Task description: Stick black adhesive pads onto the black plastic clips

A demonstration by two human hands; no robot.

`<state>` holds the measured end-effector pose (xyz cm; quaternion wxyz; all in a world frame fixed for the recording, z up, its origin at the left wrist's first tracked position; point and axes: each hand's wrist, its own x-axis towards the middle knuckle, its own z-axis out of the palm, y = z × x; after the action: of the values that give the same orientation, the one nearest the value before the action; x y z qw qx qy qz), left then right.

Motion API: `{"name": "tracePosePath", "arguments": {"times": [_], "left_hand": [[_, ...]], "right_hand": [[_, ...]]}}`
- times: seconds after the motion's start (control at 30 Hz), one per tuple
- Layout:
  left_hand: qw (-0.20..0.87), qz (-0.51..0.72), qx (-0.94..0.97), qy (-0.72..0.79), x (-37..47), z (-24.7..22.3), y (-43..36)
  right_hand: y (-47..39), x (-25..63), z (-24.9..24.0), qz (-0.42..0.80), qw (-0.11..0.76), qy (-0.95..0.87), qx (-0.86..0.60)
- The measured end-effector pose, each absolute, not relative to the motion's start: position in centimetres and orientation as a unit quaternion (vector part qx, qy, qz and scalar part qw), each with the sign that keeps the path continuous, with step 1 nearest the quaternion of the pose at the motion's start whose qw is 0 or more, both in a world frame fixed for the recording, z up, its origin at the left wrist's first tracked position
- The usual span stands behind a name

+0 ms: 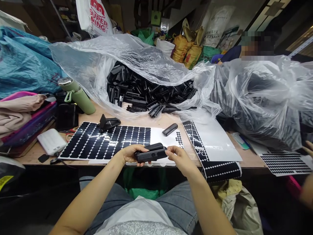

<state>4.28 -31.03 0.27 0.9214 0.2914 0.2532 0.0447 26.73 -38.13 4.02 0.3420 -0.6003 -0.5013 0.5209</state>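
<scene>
My left hand [132, 154] is closed around the left end of a black plastic part [151, 153] with a carbon-fibre-like pattern, a little above the table's front edge. My right hand [178, 156] pinches the part's right end between thumb and fingers; whether a small sticker is also there I cannot make out. Below and behind lies a sheet of black stickers [110, 140] on white backing. A loose black part [170, 129] rests on the bare white area of the backing, and a black bracket-like piece [109, 123] sits on the sheet's far edge.
Behind, an open clear plastic bag [97, 75] holds a heap of black parts [146, 89]. More sticker sheets [221, 169] overhang the edge at right. A green bottle [81, 99] and a white power bank [52, 141] stand left. Another person's hand [309, 147] shows far right.
</scene>
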Motion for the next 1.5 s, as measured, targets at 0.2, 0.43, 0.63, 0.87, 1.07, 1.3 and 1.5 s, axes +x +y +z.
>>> {"name": "tracePosePath", "arguments": {"times": [0.2,0.43,0.63,0.87,1.07,1.3,1.5], "left_hand": [[0.921,0.039,0.296,0.251,4.5,0.5,-31.2],[0.916,0.038,0.301,0.263,4.6,0.7,-31.4],[0.921,0.042,0.295,0.251,4.6,0.6,-31.6],[0.923,0.064,0.290,0.246,4.7,0.3,-31.8],[0.924,0.065,0.253,0.278,4.9,-0.4,-31.5],[0.928,0.059,0.205,0.307,5.2,-0.4,-31.1],[0.918,0.053,0.191,0.343,5.5,-0.5,-31.0]], "right_hand": [[-38.5,26.8,3.8,0.497,0.330,-0.512,-0.617],[-39.0,26.3,4.4,0.440,0.319,-0.539,-0.643],[-39.3,26.0,5.0,0.401,0.303,-0.560,-0.659],[-39.6,25.0,3.8,0.344,0.374,-0.551,-0.662],[-37.4,29.0,-1.1,0.228,0.265,-0.548,-0.760],[-37.8,32.1,-4.5,0.225,0.129,-0.615,-0.745],[-38.3,31.7,-4.5,0.228,0.134,-0.627,-0.733]]}}
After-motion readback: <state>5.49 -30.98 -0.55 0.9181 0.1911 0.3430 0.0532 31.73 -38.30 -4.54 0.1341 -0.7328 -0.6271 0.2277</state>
